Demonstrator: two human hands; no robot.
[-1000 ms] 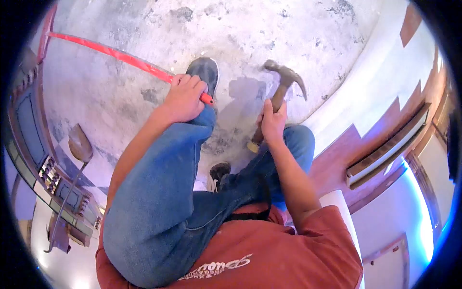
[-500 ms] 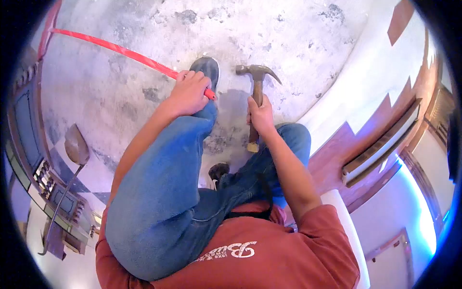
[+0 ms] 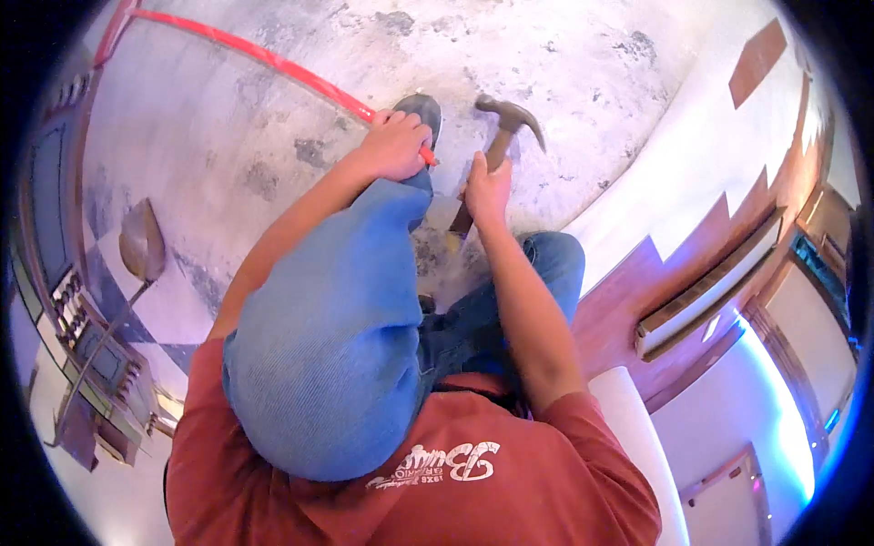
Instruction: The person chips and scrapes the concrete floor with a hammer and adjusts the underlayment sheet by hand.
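My left hand point(image 3: 398, 146) is closed around the near end of a long red strip point(image 3: 259, 56), whose short end pokes out below my fingers. From there the strip runs to the upper left; I cannot tell if it is a tube or a flat band. Just behind that hand is the toe of my dark shoe point(image 3: 421, 107). In my right hand point(image 3: 488, 189) is a claw hammer point(image 3: 501, 146), gripped partway along its wooden handle. The hammer's head points away from me over the floor, its claw to the right.
Stained, rough concrete floor point(image 3: 564, 55) spreads ahead of my feet. A shovel point(image 3: 142, 242) with a long handle is at the left. My bent knee point(image 3: 319, 328) rises between my arms. On the right runs a white and brown wall point(image 3: 628, 264) with a ledge point(image 3: 710, 287).
The hammer has tilted, its head rising and its handle end swinging left. My left hand with the red strip appears farther right and slightly higher, as the whole view has shifted.
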